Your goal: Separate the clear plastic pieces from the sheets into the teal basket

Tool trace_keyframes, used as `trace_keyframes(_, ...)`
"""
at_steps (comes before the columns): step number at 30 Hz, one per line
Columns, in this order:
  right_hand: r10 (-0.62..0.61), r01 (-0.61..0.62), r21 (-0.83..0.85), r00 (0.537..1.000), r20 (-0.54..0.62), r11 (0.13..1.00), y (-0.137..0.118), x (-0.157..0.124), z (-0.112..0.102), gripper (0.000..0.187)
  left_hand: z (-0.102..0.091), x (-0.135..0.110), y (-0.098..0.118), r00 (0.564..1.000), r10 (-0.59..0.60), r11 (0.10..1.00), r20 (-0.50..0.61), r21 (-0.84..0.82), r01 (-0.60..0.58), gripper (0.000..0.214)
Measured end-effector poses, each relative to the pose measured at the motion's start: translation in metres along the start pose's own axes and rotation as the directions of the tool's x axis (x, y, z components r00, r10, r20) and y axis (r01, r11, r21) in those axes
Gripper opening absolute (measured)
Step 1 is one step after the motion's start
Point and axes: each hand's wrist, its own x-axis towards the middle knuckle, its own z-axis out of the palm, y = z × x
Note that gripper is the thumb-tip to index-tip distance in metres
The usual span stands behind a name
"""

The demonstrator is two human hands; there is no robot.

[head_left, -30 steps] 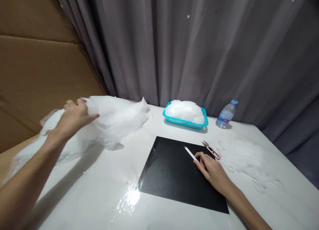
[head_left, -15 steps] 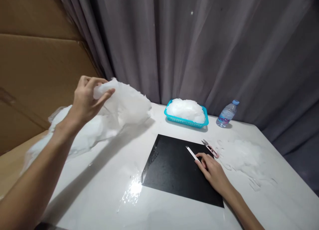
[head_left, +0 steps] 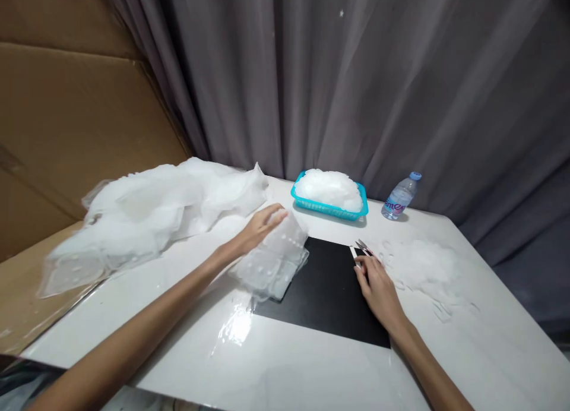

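My left hand (head_left: pixel 259 228) is closed on a limp, translucent white sheet (head_left: pixel 278 259) dotted with small raised bumps. That sheet hangs over the left part of a black mat (head_left: pixel 333 304). At the mat's right side, my right hand (head_left: pixel 377 287) is closed around a slim white stick-like tool (head_left: pixel 354 254); its exact kind is hard to make out. A pair of thread snips (head_left: pixel 364 246) with pink handles lies just beyond the right fingers, partly hidden by them.
A large heap of white sheets (head_left: pixel 155 203) covers the table's left side. At the back, a turquoise basket (head_left: pixel 329 209) holds white pieces, with a water bottle (head_left: pixel 401 197) to its right. Clear-white scraps (head_left: pixel 427 265) lie at right. A cardboard box (head_left: pixel 71 132) stands left.
My left hand has moved right and down from the heap, bringing a bumpy sheet to the mat. My right hand stays by the mat's right edge, its tool now pointing more away from me.
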Motion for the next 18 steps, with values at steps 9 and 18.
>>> trace_keyframes(9, -0.003, -0.045, 0.254, 0.982, 0.187, 0.966, -0.048, 0.019, 0.013, 0.045, 0.017, -0.014, 0.0, 0.982, 0.035, 0.922, 0.188, -0.385, 0.041, 0.04)
trace_keyframes(18, -0.107, -0.128, 0.625, 0.94, 0.324, 0.77, -0.077, 0.087, 0.04, 0.034, 0.011, -0.017, -0.012, 0.925, -0.124, 0.877, 0.359, -0.396, 0.271, 0.068)
